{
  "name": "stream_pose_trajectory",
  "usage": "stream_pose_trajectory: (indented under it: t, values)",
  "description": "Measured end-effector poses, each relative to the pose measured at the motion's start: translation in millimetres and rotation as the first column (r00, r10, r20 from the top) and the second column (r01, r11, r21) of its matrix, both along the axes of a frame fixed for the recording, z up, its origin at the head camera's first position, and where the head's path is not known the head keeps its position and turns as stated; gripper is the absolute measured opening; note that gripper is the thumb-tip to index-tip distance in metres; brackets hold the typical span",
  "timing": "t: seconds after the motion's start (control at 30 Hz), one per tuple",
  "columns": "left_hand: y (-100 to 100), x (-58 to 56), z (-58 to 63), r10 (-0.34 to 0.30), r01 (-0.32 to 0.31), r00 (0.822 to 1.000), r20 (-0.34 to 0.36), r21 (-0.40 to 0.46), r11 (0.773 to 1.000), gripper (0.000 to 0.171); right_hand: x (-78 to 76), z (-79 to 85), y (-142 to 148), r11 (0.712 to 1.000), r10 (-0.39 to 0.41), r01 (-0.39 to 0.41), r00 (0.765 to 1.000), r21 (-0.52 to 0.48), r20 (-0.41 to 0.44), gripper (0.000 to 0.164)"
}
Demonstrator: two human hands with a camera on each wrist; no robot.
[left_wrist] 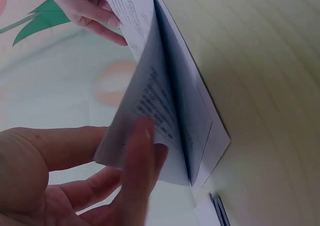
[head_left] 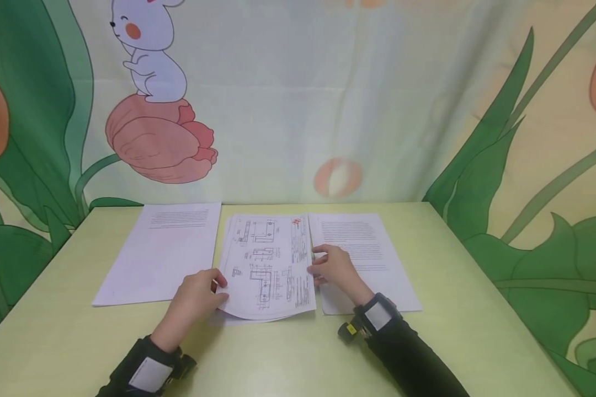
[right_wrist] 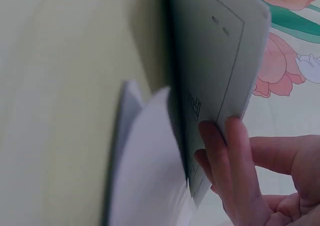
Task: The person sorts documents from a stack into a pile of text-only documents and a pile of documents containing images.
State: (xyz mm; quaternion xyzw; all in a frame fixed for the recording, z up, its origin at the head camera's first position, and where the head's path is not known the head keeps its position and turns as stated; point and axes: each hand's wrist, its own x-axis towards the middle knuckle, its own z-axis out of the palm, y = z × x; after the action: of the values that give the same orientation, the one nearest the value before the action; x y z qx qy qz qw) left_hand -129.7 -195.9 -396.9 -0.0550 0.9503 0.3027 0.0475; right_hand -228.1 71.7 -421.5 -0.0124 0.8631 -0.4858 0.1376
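A printed technical drawing sheet (head_left: 270,259) lies on top of the middle paper pile, its near edge curved up off the sheets below. My left hand (head_left: 198,295) pinches the sheet's near left corner; in the left wrist view, that raised corner (left_wrist: 117,141) sits between thumb and fingers, with print on the underside. My right hand (head_left: 338,270) holds the sheet's right edge. In the right wrist view, the fingers (right_wrist: 217,151) lie against the raised sheet (right_wrist: 215,60), with the thumb at its edge.
A paper stack (head_left: 164,259) with a short block of text lies to the left. Another text-covered stack (head_left: 372,292) lies to the right, under my right hand. The pale yellow-green table (head_left: 258,358) meets a patterned curtain (head_left: 273,110) at the back.
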Motion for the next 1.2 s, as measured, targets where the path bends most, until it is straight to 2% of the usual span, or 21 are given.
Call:
stream_pose_trajectory:
  t: [0.1,0.23,0.47,0.7,0.9,1.0,1.2]
  values:
    - [3.0,2.7,1.6,-0.017,0.018,1.000,0.014,-0.114,0.993,0.017,1.4,-2.1,1.4,1.000,0.005,-0.004,0.999,0.025,-0.040,0.049]
    - [7.2,6.4,1.6,-0.026,0.030,0.999,0.024,-0.174,0.984,0.018,2.8,-2.9,2.4,0.999,0.008,-0.004,0.998,0.047,-0.069,0.042]
    - [13.2,6.4,-4.1,-0.028,0.028,1.000,0.000,-0.150,0.988,0.016,4.6,-0.8,3.1,0.997,0.000,0.006,0.997,0.083,-0.074,0.042]
    - [15.6,5.9,-0.8,-0.035,0.036,0.999,0.008,-0.132,0.991,0.019,6.1,3.0,2.7,0.992,-0.004,0.016,0.995,0.127,-0.098,0.042]
    - [17.5,7.1,1.9,-0.044,0.041,0.999,-0.021,-0.115,0.993,0.019,7.6,6.6,1.2,0.979,0.010,0.017,0.992,0.204,-0.129,0.040]
    - [18.2,7.3,1.3,-0.043,0.043,0.999,-0.004,-0.093,0.995,0.018,7.6,6.3,1.4,0.974,0.011,0.019,0.992,0.226,-0.128,0.040]
    - [17.6,10.8,-0.4,-0.081,0.081,0.997,0.007,-0.123,0.989,0.015,6.0,-0.2,2.9,0.972,0.017,0.012,0.992,0.233,-0.123,0.039]
